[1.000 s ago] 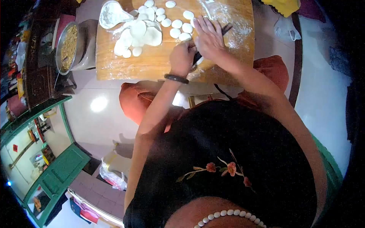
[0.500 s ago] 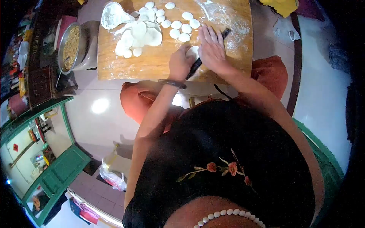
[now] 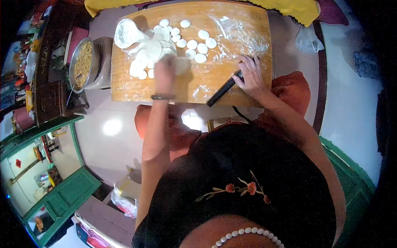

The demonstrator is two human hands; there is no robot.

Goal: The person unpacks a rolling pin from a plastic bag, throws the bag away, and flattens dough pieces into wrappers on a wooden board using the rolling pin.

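My left hand (image 3: pixel 165 74), smeared by motion, is over the left part of the wooden board beside the pile of rolled dough wrappers (image 3: pixel 154 48). A blurred, thin dough wrapper (image 3: pixel 182 65) hangs from its fingers on the right side. At the right of the board, my right hand (image 3: pixel 251 76) is closed round the upper end of a dark rolling pin (image 3: pixel 223 91). The pin slants down to the left, and its lower tip reaches the board's near edge. Several small flattened dough pieces (image 3: pixel 192 45) lie in the middle.
A white scoop of flour (image 3: pixel 127 34) rests at the board's far left. Loose flour (image 3: pixel 233 31) streaks the wooden board (image 3: pixel 140 89). To the left stands a metal bowl of filling (image 3: pixel 82 62) with a spoon handle sticking out. Yellow cloth (image 3: pixel 289 10) lies beyond the board.
My left hand has moved left from the rolling pin to the wrapper pile, carrying a dough wrapper. My right hand has shifted right and nearer with the pin, now gripping its end.
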